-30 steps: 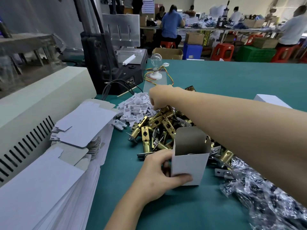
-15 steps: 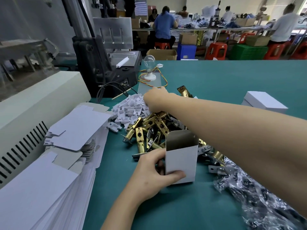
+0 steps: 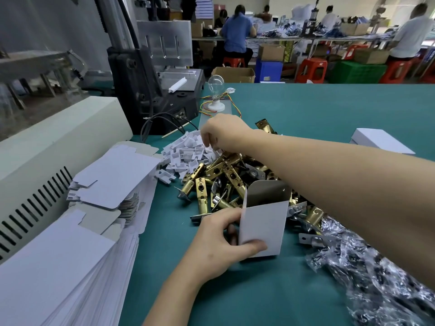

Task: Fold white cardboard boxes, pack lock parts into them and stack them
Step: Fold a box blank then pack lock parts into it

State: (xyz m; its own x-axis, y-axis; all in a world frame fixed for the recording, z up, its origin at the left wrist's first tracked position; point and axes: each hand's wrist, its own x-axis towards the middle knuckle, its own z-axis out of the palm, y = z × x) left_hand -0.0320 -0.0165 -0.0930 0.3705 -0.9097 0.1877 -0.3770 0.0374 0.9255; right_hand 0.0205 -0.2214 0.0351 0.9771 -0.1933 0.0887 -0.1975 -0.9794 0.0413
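Box (image 3: 263, 227) upright at centre frame, my left hand (image 3: 219, 245) clamped on its side, right hand (image 3: 223, 132) curled over white clips (image 3: 186, 151) upper centre, grip unclear; I'd pinch just one and hold the mouth open.

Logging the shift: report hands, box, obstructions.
Left hand grips open box, upright. Right hand at white plastic pieces, grip unclear. Brass latches piled behind box.

An open white box (image 3: 263, 228) stands upright before heaped brass latches (image 3: 213, 171) and white clips (image 3: 186, 152).
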